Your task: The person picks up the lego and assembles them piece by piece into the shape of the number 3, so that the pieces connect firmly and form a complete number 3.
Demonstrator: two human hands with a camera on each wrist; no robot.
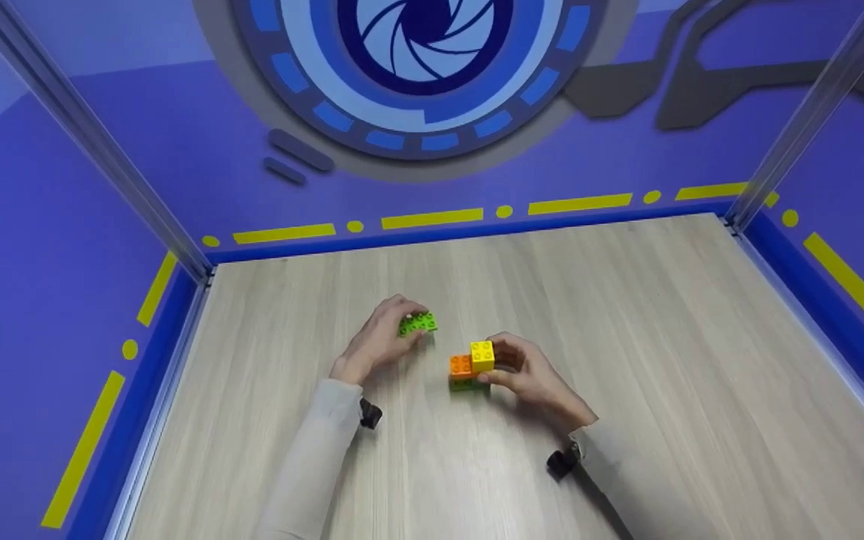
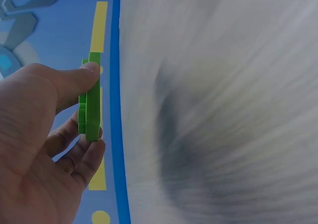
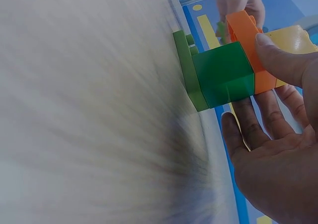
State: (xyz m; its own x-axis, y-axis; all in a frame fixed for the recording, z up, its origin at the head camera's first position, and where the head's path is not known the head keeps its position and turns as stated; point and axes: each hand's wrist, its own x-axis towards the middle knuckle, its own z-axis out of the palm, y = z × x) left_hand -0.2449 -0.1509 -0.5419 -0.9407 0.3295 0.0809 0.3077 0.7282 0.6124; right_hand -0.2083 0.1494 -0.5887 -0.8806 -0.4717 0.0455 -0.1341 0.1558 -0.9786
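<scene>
My left hand [image 1: 383,337] pinches a thin lime-green toy building brick [image 2: 92,97] between thumb and fingers, above the table. Its studs face up in the head view. Nearer to me and to the right, my right hand [image 1: 526,367] grips a stack of toy bricks with thumb and fingers. A yellow brick [image 1: 482,355] tops this stack, set to one side on an orange flat brick [image 3: 248,50]. Under the orange one comes a dark green block [image 3: 226,72], then a flat green brick [image 3: 189,72] at the bottom. Whether the stack touches the table is unclear.
The wood-grain table [image 1: 289,465] is bordered by blue-purple printed walls [image 1: 177,165] at the back and both sides. Metal posts [image 1: 799,120] stand in the back corners. A small black device [image 1: 563,461] sits at each wrist.
</scene>
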